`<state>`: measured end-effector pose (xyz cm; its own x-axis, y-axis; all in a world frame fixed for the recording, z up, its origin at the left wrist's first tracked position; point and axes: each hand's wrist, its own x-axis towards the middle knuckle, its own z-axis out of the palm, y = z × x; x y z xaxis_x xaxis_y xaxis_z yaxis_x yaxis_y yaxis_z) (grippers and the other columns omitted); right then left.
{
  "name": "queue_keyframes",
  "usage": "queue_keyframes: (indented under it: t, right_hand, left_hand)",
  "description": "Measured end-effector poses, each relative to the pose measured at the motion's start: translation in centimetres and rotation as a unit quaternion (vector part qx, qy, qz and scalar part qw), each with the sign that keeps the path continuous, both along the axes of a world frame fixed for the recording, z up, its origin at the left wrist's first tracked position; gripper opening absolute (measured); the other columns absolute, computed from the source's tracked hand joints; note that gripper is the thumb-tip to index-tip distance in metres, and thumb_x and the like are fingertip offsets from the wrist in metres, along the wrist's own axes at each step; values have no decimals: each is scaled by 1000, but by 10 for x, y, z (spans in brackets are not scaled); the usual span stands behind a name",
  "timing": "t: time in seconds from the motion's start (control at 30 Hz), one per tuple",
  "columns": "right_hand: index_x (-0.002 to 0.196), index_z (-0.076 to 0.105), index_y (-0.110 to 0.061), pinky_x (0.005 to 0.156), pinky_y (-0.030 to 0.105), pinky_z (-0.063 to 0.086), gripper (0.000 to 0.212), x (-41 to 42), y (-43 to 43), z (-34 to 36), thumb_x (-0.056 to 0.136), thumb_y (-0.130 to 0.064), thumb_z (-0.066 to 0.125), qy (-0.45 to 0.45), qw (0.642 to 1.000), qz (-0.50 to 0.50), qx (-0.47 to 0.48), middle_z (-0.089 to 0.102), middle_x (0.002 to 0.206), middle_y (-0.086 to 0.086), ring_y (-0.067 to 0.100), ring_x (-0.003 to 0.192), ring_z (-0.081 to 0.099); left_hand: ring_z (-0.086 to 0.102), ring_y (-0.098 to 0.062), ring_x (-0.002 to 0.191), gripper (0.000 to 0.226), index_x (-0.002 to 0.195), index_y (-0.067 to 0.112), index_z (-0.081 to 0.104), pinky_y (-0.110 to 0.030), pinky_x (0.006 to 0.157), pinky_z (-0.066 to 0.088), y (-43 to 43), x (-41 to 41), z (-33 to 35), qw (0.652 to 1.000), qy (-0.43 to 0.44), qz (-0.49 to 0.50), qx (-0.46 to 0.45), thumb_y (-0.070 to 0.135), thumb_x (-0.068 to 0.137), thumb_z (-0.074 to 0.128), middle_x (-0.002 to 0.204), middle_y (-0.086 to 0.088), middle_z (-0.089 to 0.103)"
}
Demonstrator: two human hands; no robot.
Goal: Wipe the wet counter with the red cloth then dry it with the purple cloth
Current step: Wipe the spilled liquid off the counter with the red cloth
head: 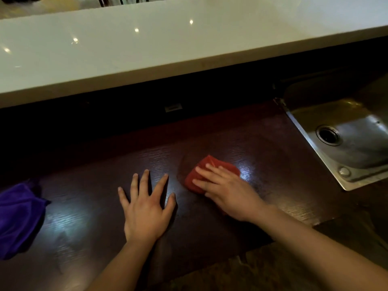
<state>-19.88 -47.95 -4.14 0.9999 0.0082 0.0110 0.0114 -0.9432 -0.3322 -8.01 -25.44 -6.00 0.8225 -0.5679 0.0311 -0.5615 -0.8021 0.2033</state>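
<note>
Right hand (pixel 227 191) presses flat, fingers straight, on red cloth (pixel 206 168); left hand (pixel 147 208) beside cloth, splayed flat on tabletop (pixel 262 148), holding nothing.

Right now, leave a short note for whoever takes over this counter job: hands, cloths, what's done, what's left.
Left hand: flat on the counter, holding nothing.
Right hand: straight fingers press the red cloth onto the counter, left of the sink.
Purple cloth: lies untouched at the far left.
Done: red wipe in progress.
Left: finish wiping, then dry with the purple cloth.
</note>
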Motion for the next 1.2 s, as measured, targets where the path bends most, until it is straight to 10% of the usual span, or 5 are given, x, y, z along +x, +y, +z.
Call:
queue_keyframes:
  t: [0.2, 0.43, 0.67, 0.87, 1.2]
  right_hand:
    - [146, 37, -29, 120, 42, 13, 45, 52, -68, 15, 101, -31, 40, 19, 956, -291, 22, 20, 160, -2, 27, 148, 15]
    - [136, 49, -36, 119, 40, 16, 41, 12, 5, 6, 95, -32, 48, 23, 998, 42, 33, 29, 156, -10, 20, 147, 21]
    - [134, 54, -28, 117, 45, 23, 43, -40, -38, 4, 93, -17, 60, -35, 947, -317, 34, 39, 152, 1, 28, 143, 28]
    - [137, 44, -42, 118, 41, 19, 47, -38, 34, -3, 93, -27, 51, -22, 999, 22, 15, 30, 156, -12, 18, 146, 23]
    - [135, 54, -27, 117, 47, 23, 45, 27, 30, 2, 91, -17, 52, -37, 989, -137, 30, 39, 153, 3, 34, 142, 30]
  left_hand:
    - [9, -29, 150, 57, 143, 44, 38, -63, 117, 1, -2, -1, 4, 1000, 9, 4, -3, 63, 90, 33, 159, -8, 28]
    - [11, -27, 151, 56, 142, 40, 43, -63, 117, 2, -1, -2, 11, 999, 33, 15, -21, 45, 88, 29, 159, -7, 30]
    - [14, -30, 150, 52, 141, 38, 44, -64, 117, 4, -2, -3, 10, 999, 27, 16, -6, 42, 91, 30, 158, -8, 32]
    - [17, -31, 149, 52, 140, 38, 44, -66, 116, 7, -2, -1, 9, 1000, 20, 15, 0, 42, 90, 29, 157, -9, 34]
    - [19, -31, 148, 51, 138, 38, 46, -66, 116, 8, 1, 0, 6, 1000, 13, 11, -13, 41, 90, 30, 156, -9, 36]
